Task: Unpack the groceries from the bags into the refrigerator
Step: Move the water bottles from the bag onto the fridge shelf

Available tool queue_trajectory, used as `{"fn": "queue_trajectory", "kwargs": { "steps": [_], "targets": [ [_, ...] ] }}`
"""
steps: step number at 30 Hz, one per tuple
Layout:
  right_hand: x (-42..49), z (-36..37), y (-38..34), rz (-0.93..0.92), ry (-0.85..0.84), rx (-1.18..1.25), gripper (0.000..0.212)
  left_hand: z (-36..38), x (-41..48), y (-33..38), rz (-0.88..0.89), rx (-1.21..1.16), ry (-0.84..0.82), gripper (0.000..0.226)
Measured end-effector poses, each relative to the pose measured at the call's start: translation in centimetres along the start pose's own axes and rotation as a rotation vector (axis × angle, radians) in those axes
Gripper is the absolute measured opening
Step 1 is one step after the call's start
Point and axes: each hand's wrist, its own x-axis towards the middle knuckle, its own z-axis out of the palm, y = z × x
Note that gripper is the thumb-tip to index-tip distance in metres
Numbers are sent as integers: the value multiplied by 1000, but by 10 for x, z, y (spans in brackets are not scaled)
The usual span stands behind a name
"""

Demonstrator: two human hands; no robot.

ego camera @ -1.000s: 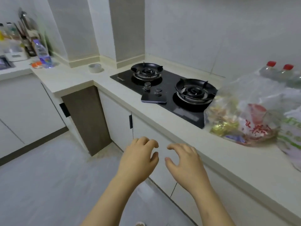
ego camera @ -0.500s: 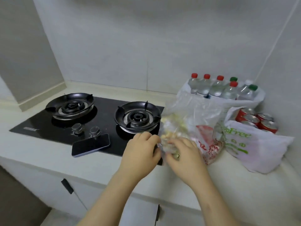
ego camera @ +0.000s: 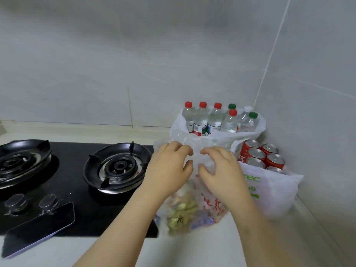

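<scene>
zero items look unpacked: bottles (ego camera: pixel 213 120) and cans (ego camera: pixel 258 153) sit bagged; left hand (ego camera: pixel 169 168) and right hand (ego camera: pixel 221 170) curl over the mouth of the clear bag (ego camera: pixel 183 214), grip unclear.

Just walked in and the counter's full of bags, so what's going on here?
A person is at the kitchen counter with the left hand and right hand curled over the top of a clear bag of mixed groceries, apparently opening it; whether they grip the plastic is unclear. Behind it sit a white bag of water bottles and another with red cans. Nothing looks unpacked yet.
</scene>
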Motion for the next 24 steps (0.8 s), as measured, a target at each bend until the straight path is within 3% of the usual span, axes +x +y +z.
{"fn": "queue_trajectory", "kwargs": {
  "steps": [4, 10, 24],
  "targets": [
    [33, -10, 27, 7, 80, 12, 46, 11, 42, 12, 30, 32, 12, 31],
    [83, -16, 75, 34, 53, -73, 46, 39, 104, 27, 53, -19, 83, 25],
    [176, -28, 168, 101, -24, -152, 41, 123, 216, 46, 57, 32, -84, 30]
  ]
}}
